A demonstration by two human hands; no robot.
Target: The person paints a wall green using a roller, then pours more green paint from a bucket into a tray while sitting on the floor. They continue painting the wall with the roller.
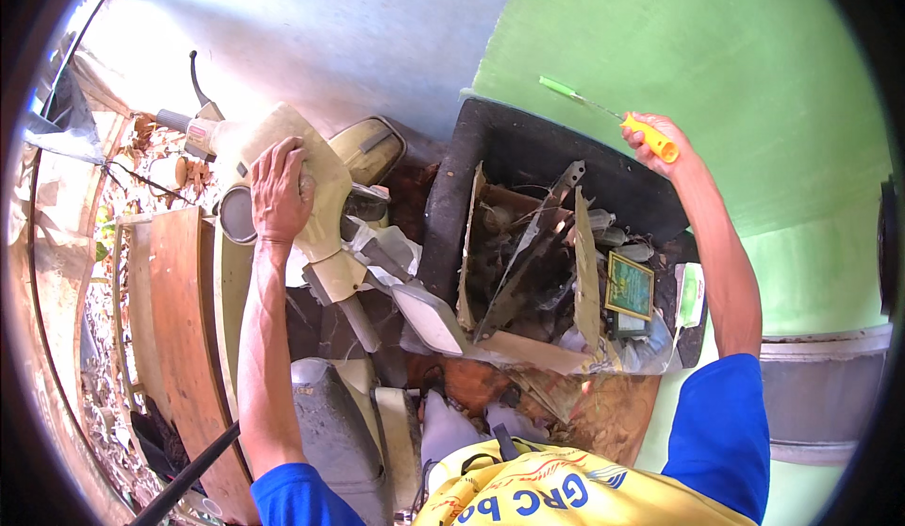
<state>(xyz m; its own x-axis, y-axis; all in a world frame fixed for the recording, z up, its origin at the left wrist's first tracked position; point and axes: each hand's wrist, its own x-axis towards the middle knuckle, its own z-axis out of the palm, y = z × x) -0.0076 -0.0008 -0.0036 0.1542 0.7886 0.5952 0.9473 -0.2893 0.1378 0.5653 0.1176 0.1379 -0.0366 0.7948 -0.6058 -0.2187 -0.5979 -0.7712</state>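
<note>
My right hand (pixel 654 143) grips the yellow plastic handle (pixel 661 145) of a small paint roller. Its narrow green roller head (pixel 557 86) sits against or close to the wall, where fresh-looking green paint (pixel 636 45) borders the pale bluish wall (pixel 318 24); whether it touches I cannot tell. My left hand (pixel 283 190) lies flat, palm down, on the cream front cowl of an old motor scooter (pixel 325 194), beside its round lamp (pixel 237 215).
A black open container (pixel 452 194) below the roller holds cardboard, a metal bracket, glass bottles and a framed picture (pixel 629 285). The scooter's mirror (pixel 428 317), brake lever (pixel 198 80) and seat (pixel 336 427) surround my left side. Wooden boards (pixel 180 328) stand at the left.
</note>
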